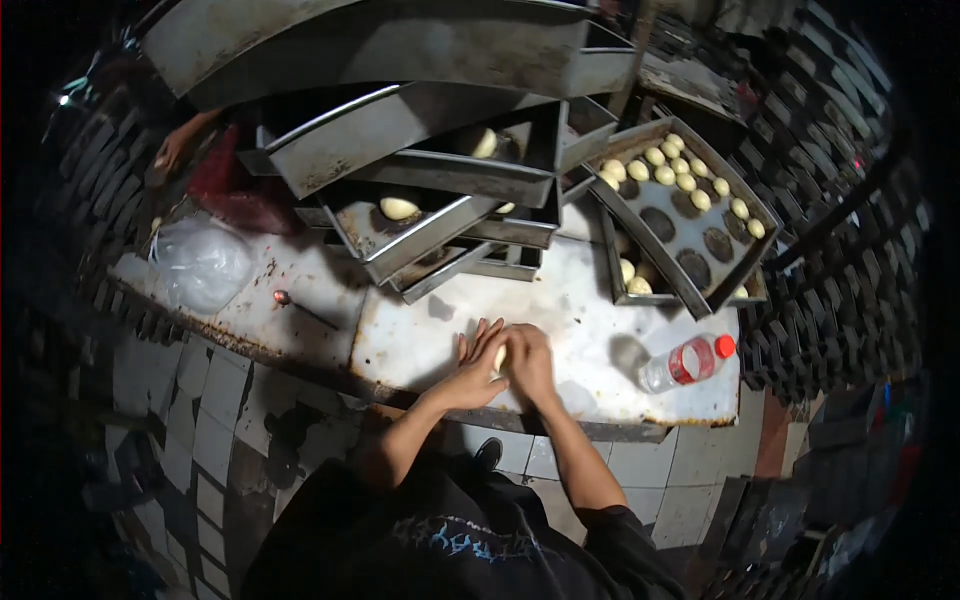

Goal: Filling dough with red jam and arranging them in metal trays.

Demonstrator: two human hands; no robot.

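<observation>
Both hands, the left hand [472,384] and the right hand [531,362], are pressed together around a piece of pale dough [499,362], with only a sliver of it showing between them. The left hand's fingers stretch forward and slightly apart; the right hand curls over from the other side, its fingertips hidden. The dough is just above the desk [570,290], near its front edge; whether it touches the surface cannot be told.

Beyond the hands, metal trays stand in a crisscrossed stack [400,125], with a ball [398,208] and a few others visible inside. To the right, an upper tray [688,236] lies askew across a lower tray [650,299]. Many balls gather toward the upper tray's far end and right side, and dark round patches mark its bottom. More balls show in the lower tray.

A clear bottle [660,372] with a red cap [725,346] lies on its side or leans near the desk's right end. On the left are a spoon [282,297] with a dark handle, a clear plastic bag [203,265] and, behind it, a red cloth [235,195]. Another person's hand [172,150] shows at the upper left.
</observation>
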